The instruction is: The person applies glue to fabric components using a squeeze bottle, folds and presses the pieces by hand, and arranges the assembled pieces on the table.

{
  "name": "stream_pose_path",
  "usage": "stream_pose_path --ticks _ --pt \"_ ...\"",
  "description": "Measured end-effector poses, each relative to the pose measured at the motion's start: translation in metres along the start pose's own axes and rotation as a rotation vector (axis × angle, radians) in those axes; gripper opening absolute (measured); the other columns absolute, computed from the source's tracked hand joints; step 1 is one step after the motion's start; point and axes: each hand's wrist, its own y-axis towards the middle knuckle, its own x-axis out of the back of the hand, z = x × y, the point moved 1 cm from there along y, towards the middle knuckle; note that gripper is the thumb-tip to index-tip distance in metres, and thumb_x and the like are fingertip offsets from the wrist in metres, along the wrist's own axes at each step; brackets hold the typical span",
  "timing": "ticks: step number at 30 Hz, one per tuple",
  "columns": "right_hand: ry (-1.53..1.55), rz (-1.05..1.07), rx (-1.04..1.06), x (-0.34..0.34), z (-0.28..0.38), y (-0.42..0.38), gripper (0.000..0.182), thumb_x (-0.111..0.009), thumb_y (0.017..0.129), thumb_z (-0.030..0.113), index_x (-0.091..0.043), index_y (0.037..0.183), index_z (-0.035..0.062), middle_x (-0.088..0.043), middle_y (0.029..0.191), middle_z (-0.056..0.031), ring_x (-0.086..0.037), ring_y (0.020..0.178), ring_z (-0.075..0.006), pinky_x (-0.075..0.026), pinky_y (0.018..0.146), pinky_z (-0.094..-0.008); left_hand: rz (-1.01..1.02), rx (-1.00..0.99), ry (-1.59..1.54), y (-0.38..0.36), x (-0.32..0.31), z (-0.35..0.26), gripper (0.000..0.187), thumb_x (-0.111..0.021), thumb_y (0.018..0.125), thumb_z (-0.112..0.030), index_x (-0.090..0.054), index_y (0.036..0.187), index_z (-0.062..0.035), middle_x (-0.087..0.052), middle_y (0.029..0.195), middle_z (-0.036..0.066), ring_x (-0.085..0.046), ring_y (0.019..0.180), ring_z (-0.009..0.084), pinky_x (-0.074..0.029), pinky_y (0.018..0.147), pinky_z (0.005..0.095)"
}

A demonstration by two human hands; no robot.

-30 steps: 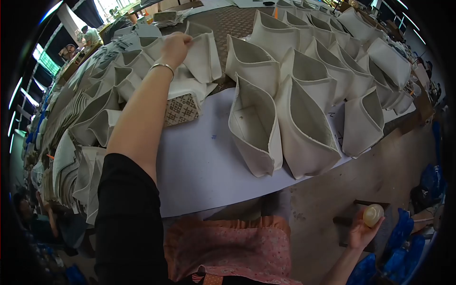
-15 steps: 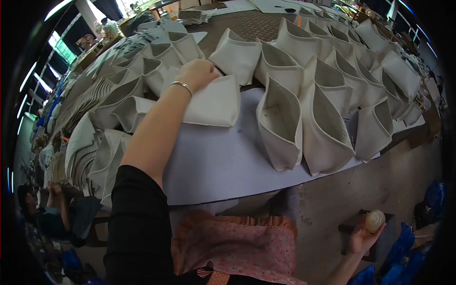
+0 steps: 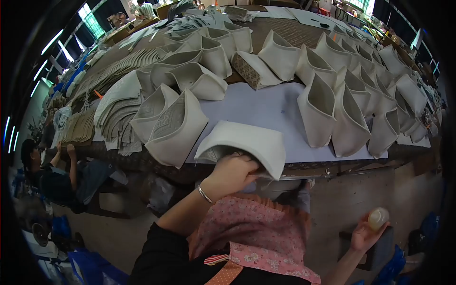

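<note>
My left hand (image 3: 232,173), with a bracelet at its wrist, grips an off-white pouch (image 3: 247,142) at its open edge. The pouch is tilted, its mouth toward me, over the near edge of the table. Its fingertips are partly hidden inside the mouth. Low at the right and away from the table, my right hand (image 3: 365,236) is closed around a small round translucent container (image 3: 378,218) with pale yellowish contents. Left of the held pouch stands another open off-white pouch (image 3: 178,128).
Many similar pouches (image 3: 351,114) stand on the right of the table. Stacks of cut pieces (image 3: 121,107) lie at the left, and a white sheet (image 3: 256,104) covers the middle. A seated person (image 3: 66,175) works at the far left.
My left hand has drawn a pouch from the middle of the table back toward me and tipped its mouth my way. The view has shifted left. My right hand still holds the container.
</note>
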Motion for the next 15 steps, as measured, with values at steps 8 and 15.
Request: stream_pose_path --ticks 8,15 --pt "-0.129 0.131 -0.024 -0.037 -0.042 -0.012 0.050 -0.053 0.084 0.044 -0.044 0.122 0.0133 -0.049 0.120 -0.0101 -0.046 0.113 -0.0300 -0.051 0.078 -0.0442 0.083 0.310 -1.232 -0.025 -0.054 -0.008 0.065 -0.055 0.080 -0.052 -0.049 0.115 0.0036 -0.054 0.113 0.015 -0.050 0.105 0.0238 -0.037 0.091 0.0297" --pt "-0.350 0.135 0.106 -0.049 -0.081 -0.013 0.066 -0.056 0.080 0.048 -0.031 0.132 0.0147 -0.038 0.130 -0.0120 -0.041 0.118 -0.0305 -0.044 0.090 -0.0476 0.050 0.456 -1.932 -0.027 -0.047 -0.026 0.057 -0.031 0.093 -0.042 -0.027 0.131 0.0009 -0.040 0.130 0.014 -0.043 0.117 0.0245 -0.038 0.095 0.0394"
